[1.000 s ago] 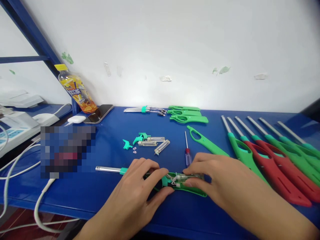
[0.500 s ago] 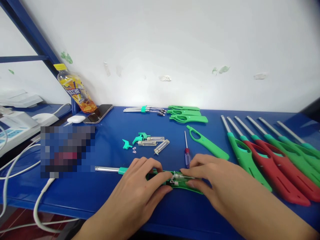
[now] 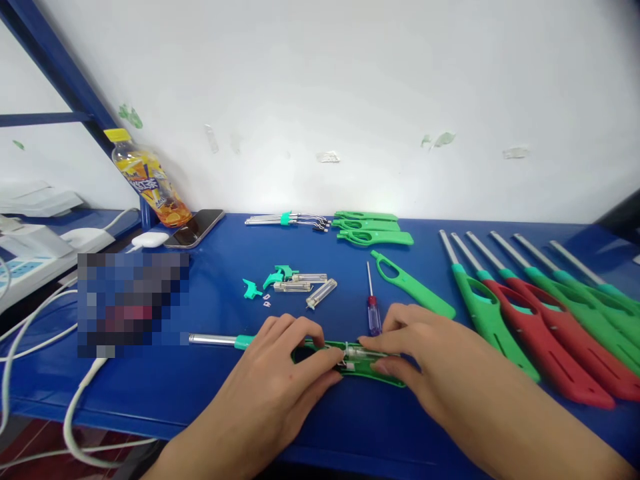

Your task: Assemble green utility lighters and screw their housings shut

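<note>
An opened gas lighter lies in front of me, its metal barrel (image 3: pixel 213 339) pointing left and its green half shell (image 3: pixel 367 375) open side up. My left hand (image 3: pixel 287 363) is closed around the shell's trigger section, with thumb and forefinger pressed at its inner parts, which are partly hidden. Inside the shell sits a clear fuel tank (image 3: pixel 364 353). The thumb and fingers of my right hand (image 3: pixel 420 340) pinch this tank from both sides. Just beyond the right fingertips lies a screwdriver (image 3: pixel 373 313). A loose green shell half (image 3: pixel 417 288) rests farther back.
Clear tanks (image 3: pixel 293 287) and teal triggers (image 3: pixel 251 289) lie behind my left hand. Metal barrels with wires (image 3: pixel 285 219) and green shells (image 3: pixel 375 237) line the wall. Assembled lighters (image 3: pixel 545 313) fan out at right. A phone (image 3: pixel 195 228), drink bottle (image 3: pixel 150 180) and cables (image 3: pixel 75 413) occupy the left.
The view has shifted very slightly. My left thumb and forefinger have moved a little over the inner parts; both hands keep their hold on the lighter and the tank.
</note>
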`<action>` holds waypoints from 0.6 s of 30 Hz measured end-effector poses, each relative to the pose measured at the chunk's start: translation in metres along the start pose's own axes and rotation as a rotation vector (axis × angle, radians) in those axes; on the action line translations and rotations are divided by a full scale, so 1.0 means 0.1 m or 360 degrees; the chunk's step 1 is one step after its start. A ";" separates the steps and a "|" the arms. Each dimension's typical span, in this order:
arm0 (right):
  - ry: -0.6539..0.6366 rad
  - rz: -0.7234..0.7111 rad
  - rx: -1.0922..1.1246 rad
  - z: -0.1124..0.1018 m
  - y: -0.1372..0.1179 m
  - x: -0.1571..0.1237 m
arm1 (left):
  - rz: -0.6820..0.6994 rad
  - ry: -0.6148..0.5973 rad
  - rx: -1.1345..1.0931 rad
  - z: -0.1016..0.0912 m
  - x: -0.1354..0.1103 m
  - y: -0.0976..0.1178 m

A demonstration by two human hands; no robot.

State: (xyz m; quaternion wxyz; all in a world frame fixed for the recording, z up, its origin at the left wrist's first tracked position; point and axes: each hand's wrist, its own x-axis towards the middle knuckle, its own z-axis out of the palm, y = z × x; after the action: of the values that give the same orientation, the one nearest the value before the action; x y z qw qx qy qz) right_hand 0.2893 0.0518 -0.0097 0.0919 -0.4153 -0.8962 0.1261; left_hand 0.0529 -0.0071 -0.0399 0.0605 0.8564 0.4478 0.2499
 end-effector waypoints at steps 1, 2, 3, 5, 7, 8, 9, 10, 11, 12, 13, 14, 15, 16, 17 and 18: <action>0.0021 -0.0011 0.0003 0.01 0.01 0.00 | 0.0002 -0.0014 0.0011 -0.01 0.00 0.00; 0.0032 -0.0021 0.0004 0.01 0.01 -0.01 | 0.0000 -0.0025 0.0023 -0.01 0.00 0.01; 0.0037 -0.0025 0.0002 0.02 0.01 -0.01 | -0.0004 -0.0034 0.0032 -0.01 0.01 0.01; 0.0058 -0.0042 -0.0015 0.01 -0.01 -0.02 | -0.0003 -0.0037 0.0040 -0.02 0.01 0.01; 0.0149 -0.0046 -0.0041 -0.03 -0.02 -0.03 | -0.0004 -0.0036 0.0040 -0.01 0.01 0.00; 0.0234 -0.0021 -0.0049 -0.06 -0.01 -0.04 | -0.0005 -0.0035 0.0041 -0.01 0.01 0.00; 0.0350 0.0037 -0.0057 -0.10 0.01 -0.05 | -0.0007 -0.0036 0.0043 0.00 0.01 -0.01; 0.0482 0.0133 -0.0069 -0.14 0.04 -0.05 | -0.0009 -0.0034 0.0045 0.01 0.01 -0.01; 0.0613 0.0261 -0.0093 -0.17 0.08 -0.06 | -0.0006 -0.0025 0.0048 0.02 0.01 -0.02; 0.0726 0.0398 -0.0126 -0.19 0.14 -0.07 | 0.0000 -0.0018 0.0050 0.03 0.01 -0.03; 0.0797 0.0536 -0.0187 -0.18 0.21 -0.08 | 0.0006 -0.0009 0.0049 0.03 0.01 -0.04; 0.0809 0.0616 -0.0253 -0.17 0.29 -0.08 | 0.0009 0.0000 0.0049 0.04 0.01 -0.04; 0.0750 0.0643 -0.0318 -0.13 0.37 -0.09 | 0.0010 0.0005 0.0047 0.04 0.01 -0.05; 0.0661 0.0646 -0.0399 -0.08 0.44 -0.09 | 0.0009 0.0010 0.0044 0.05 0.01 -0.05; 0.0540 0.0611 -0.0458 -0.02 0.50 -0.08 | 0.0011 0.0009 0.0042 0.05 0.01 -0.05; 0.0498 0.0603 -0.0473 0.03 0.55 -0.08 | 0.0011 0.0006 0.0042 0.05 0.01 -0.05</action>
State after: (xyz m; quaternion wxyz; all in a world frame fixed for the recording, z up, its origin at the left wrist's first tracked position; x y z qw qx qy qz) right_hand 0.3330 0.0792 -0.0299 0.1421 -0.5987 -0.7862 -0.0575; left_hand 0.0519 -0.0029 -0.0456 0.0475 0.8581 0.4482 0.2458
